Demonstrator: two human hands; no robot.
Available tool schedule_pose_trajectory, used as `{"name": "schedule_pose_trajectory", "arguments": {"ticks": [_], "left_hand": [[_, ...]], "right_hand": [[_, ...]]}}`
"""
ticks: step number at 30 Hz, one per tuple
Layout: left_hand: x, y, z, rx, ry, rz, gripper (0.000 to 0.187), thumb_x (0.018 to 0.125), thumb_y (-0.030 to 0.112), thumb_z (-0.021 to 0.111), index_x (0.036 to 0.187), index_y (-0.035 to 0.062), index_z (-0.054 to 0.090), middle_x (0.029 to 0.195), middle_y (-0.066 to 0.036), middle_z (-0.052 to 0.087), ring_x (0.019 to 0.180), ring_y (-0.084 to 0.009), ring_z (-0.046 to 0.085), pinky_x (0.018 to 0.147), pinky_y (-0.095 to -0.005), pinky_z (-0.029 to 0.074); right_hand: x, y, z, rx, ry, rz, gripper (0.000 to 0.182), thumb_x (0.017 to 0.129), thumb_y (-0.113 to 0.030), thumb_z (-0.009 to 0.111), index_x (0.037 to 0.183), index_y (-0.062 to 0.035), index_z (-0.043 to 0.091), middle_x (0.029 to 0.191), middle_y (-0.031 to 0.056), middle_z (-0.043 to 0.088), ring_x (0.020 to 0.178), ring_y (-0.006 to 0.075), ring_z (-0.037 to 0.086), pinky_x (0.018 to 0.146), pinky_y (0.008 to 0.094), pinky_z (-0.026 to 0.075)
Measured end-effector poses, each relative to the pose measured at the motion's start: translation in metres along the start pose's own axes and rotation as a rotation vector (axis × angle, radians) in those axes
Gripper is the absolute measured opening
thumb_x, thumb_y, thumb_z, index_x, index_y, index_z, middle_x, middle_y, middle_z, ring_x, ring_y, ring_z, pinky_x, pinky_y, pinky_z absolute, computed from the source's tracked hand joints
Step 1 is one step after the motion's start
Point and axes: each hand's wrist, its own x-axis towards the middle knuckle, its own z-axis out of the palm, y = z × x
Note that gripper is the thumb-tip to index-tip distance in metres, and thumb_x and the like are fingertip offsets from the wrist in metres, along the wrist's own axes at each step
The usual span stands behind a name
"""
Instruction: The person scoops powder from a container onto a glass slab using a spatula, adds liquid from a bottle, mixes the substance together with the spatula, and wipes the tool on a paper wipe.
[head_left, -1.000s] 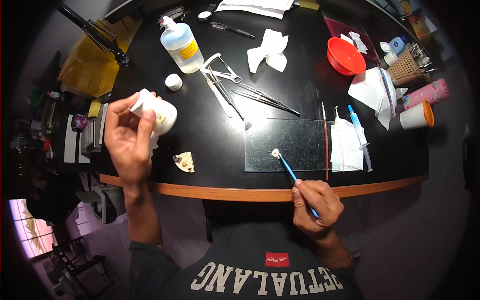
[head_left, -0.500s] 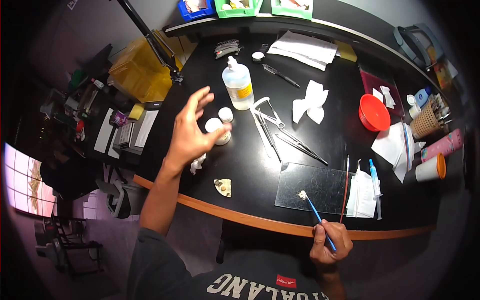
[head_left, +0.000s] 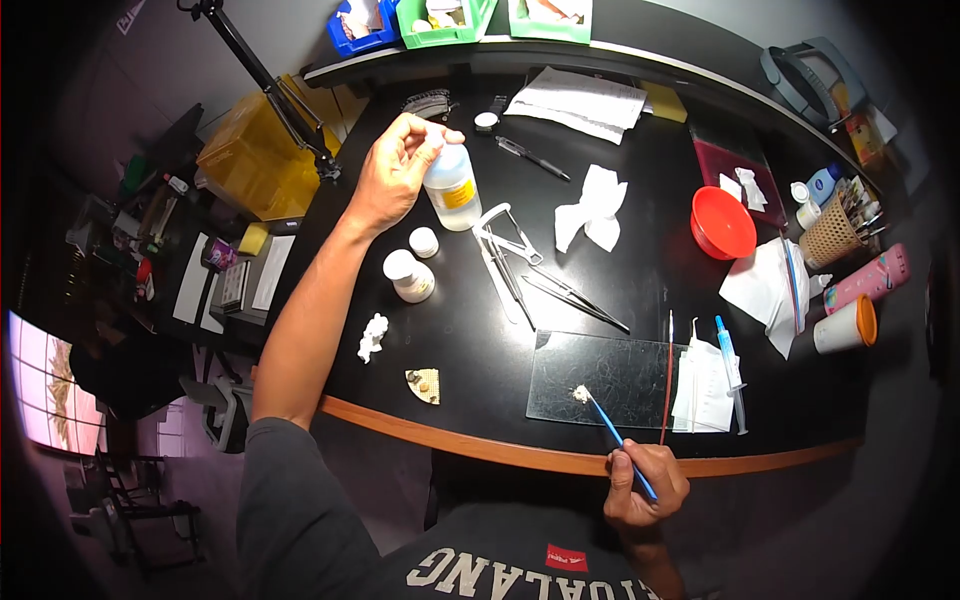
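My left hand is closed around the top of a clear plastic bottle with a yellow label, which stands upright. Its cap is mostly hidden by my fingers. In my right hand is a thin blue stick-like tool, pinched like a pen. The tool's tip touches a small cream-coloured clump on a dark glass slab near the table's front edge. Below the bottle stand a small white jar and a white lidded bottle.
Tweezers and a metal caliper-like tool lie mid-table. Right of the slab are a red stick, a paper pad and a blue-tipped syringe. A red bowl and crumpled tissue lie farther back.
My left hand has gone from open above the white containers to gripping the top of the labelled bottle. My right hand keeps the blue tool at the clump. The view has shifted slightly.
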Motion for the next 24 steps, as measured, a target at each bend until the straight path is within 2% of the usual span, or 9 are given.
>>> {"name": "schedule_pose_trajectory", "arguments": {"ticks": [4, 9, 10, 13, 16, 17, 20, 21, 24], "left_hand": [[0.007, -0.014, 0.004, 0.058, 0.001, 0.141, 0.016, 0.113, 0.009, 0.064, 0.112, 0.0047, 0.049, 0.116, -0.019, 0.078, 0.11, -0.0208, 0.074, 0.103, -0.0382, 0.059], [0.017, -0.022, 0.004, -0.058, 0.028, 0.143, 0.033, 0.108, 0.014, 0.077, 0.111, 0.008, 0.045, 0.102, -0.013, 0.074, 0.105, -0.0221, 0.078, 0.093, -0.0377, 0.062], [0.016, -0.024, 0.003, -0.01, 0.029, 0.127, 0.031, 0.11, 0.019, 0.073, 0.12, 0.0073, 0.046, 0.107, -0.014, 0.075, 0.108, -0.0219, 0.075, 0.098, -0.0388, 0.059], [0.011, -0.013, 0.0, -0.182, -0.069, 0.054, 0.035, 0.113, 0.031, 0.06, 0.134, 0.004, 0.051, 0.119, -0.014, 0.077, 0.114, -0.0203, 0.069, 0.111, -0.0394, 0.049], [0.014, -0.022, -0.004, -0.064, -0.063, 0.078, 0.029, 0.114, 0.029, 0.06, 0.128, 0.0043, 0.054, 0.118, -0.013, 0.077, 0.113, -0.0192, 0.069, 0.109, -0.0382, 0.051], [0.011, -0.026, -0.001, -0.011, -0.008, 0.071, 0.023, 0.115, 0.026, 0.062, 0.121, 0.0052, 0.054, 0.116, -0.015, 0.077, 0.11, -0.0191, 0.071, 0.105, -0.038, 0.054], [0.012, -0.027, 0.007, 0.014, 0.047, 0.098, 0.022, 0.115, 0.024, 0.066, 0.114, 0.0069, 0.052, 0.113, -0.017, 0.077, 0.108, -0.0193, 0.072, 0.101, -0.0377, 0.056], [0.014, -0.026, 0.008, -0.03, 0.055, 0.114, 0.027, 0.113, 0.025, 0.07, 0.11, 0.0076, 0.049, 0.112, -0.019, 0.076, 0.107, -0.0201, 0.073, 0.098, -0.0377, 0.057], [0.013, -0.022, 0.003, -0.152, 0.001, 0.097, 0.016, 0.111, 0.019, 0.059, 0.116, 0.0069, 0.051, 0.114, -0.016, 0.076, 0.109, -0.0197, 0.069, 0.103, -0.038, 0.054]], "right_hand": [[0.0, 0.004, 0.001, 0.025, 0.007, -0.01, 0.016, 0.093, 0.005, 0.079, 0.109, 0.0024, 0.08, 0.089, 0.0158, 0.077, 0.075, 0.0254, 0.077, 0.067, 0.0341, 0.061], [0.007, 0.002, 0.001, 0.033, -0.001, -0.068, 0.021, 0.09, 0.008, 0.082, 0.111, 0.0031, 0.08, 0.088, 0.0141, 0.076, 0.072, 0.023, 0.076, 0.063, 0.0314, 0.06], [0.007, 0.004, 0.001, 0.038, -0.006, -0.094, 0.022, 0.09, 0.008, 0.083, 0.112, 0.0029, 0.08, 0.088, 0.0138, 0.076, 0.072, 0.0224, 0.076, 0.063, 0.0309, 0.06], [0.006, 0.003, 0.001, 0.033, -0.043, -0.122, 0.025, 0.089, 0.009, 0.084, 0.113, 0.0025, 0.081, 0.088, 0.0129, 0.075, 0.071, 0.021, 0.075, 0.061, 0.03, 0.059], [0.007, 0.002, 0.0, 0.02, -0.06, -0.14, 0.026, 0.088, 0.009, 0.084, 0.113, 0.0025, 0.082, 0.088, 0.012, 0.074, 0.071, 0.0205, 0.074, 0.06, 0.0301, 0.058], [0.007, 0.003, 0.0, 0.019, -0.062, -0.147, 0.026, 0.088, 0.01, 0.084, 0.113, 0.0026, 0.082, 0.088, 0.0117, 0.074, 0.071, 0.0205, 0.074, 0.06, 0.0302, 0.058], [0.007, 0.003, 0.001, 0.012, -0.052, -0.169, 0.027, 0.087, 0.01, 0.085, 0.113, 0.0026, 0.082, 0.087, 0.0114, 0.074, 0.071, 0.0204, 0.074, 0.06, 0.0299, 0.057], [0.007, 0.003, 0.001, 0.005, -0.052, -0.168, 0.026, 0.087, 0.01, 0.085, 0.113, 0.0026, 0.082, 0.087, 0.0114, 0.074, 0.071, 0.0203, 0.073, 0.06, 0.0298, 0.057], [0.008, 0.004, 0.002, 0.006, -0.043, -0.167, 0.025, 0.088, 0.009, 0.084, 0.112, 0.0026, 0.082, 0.087, 0.0114, 0.074, 0.07, 0.0202, 0.073, 0.06, 0.0296, 0.056]]}}
